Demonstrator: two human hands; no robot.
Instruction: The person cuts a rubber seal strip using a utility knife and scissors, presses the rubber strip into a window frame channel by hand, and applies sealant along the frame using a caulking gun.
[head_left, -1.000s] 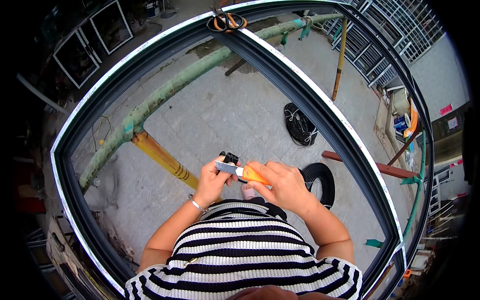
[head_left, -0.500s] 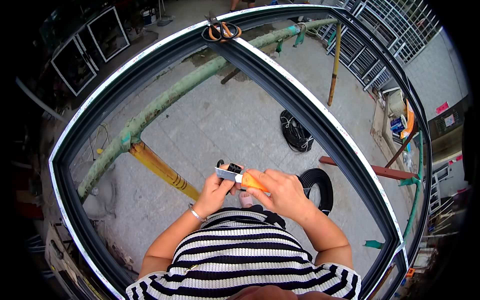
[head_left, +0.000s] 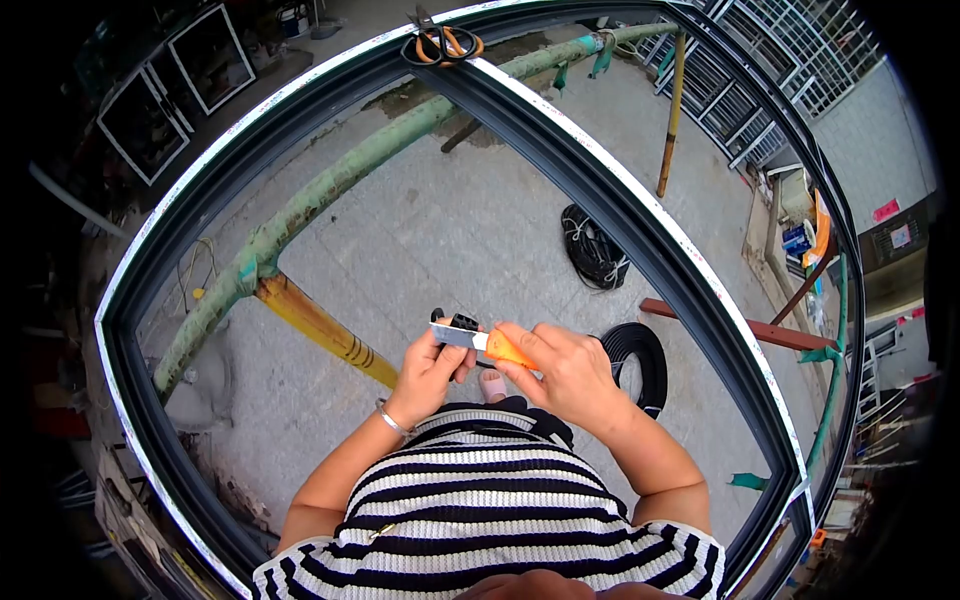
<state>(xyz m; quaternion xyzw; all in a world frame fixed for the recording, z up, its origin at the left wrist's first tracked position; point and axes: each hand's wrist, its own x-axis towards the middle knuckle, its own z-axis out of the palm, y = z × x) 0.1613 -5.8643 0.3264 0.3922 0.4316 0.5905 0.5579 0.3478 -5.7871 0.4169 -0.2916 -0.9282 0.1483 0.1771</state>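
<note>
In the head view, my right hand (head_left: 562, 372) is closed around the orange handle (head_left: 508, 350) of a flat, broad-bladed knife. Its grey blade (head_left: 456, 337) points left, across the fingers of my left hand (head_left: 428, 375). Those fingers grip a small black ribbed strip (head_left: 463, 322), which lies right behind the blade. Blade and strip overlap, and I cannot tell if the edge is cutting in. Both hands are held in front of my striped shirt, inside the opening of a large dark frame (head_left: 640, 215) with white edges.
Orange-and-black scissors (head_left: 441, 46) rest on the frame's far bar. Under the frame run a green pipe (head_left: 330, 185) and a yellow post (head_left: 325, 330). Black coils (head_left: 594, 248) and a second coil (head_left: 640, 368) lie on the floor, near a red-brown bar (head_left: 735, 325). Metal grilles stand at back right.
The view has shifted slightly, so the frame and scissors sit a little higher. My hands keep the same hold, with the blade tilted a little differently against the black strip.
</note>
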